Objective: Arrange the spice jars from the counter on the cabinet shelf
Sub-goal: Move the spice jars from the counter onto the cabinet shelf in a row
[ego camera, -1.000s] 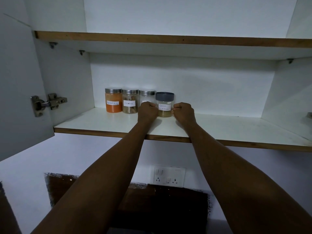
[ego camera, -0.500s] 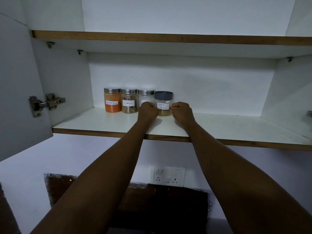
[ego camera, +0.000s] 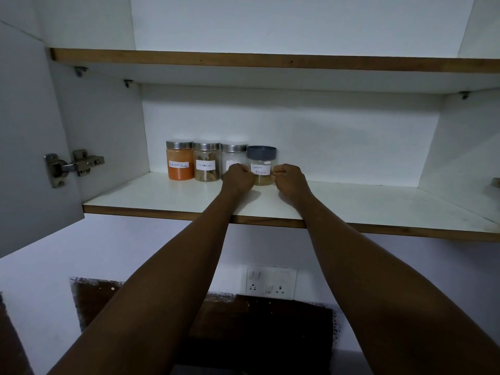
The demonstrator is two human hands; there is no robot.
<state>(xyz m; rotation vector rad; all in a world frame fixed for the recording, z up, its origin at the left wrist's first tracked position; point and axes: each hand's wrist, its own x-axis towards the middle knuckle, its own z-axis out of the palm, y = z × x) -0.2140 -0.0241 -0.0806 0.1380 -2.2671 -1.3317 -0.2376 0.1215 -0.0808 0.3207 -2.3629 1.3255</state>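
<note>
Curled fingers of left hand (ego camera: 238,176) and right hand (ego camera: 289,176) flanking Garam Masala jar (ego camera: 261,166); contact unclear.
Probably squaring label forward, near shelf (ego camera: 162,196) back-left corner.

Four spice jars (ego camera: 221,164) are standing along the cabinet shelf's (ego camera: 351,204) back edge; three are wearing steel lids, one grey.

Orange powder jar (ego camera: 180,163) leftmost on the white shelf (ego camera: 351,204), silver lids beside, grey-lidded jar (ego camera: 261,165) rightmost.
</note>
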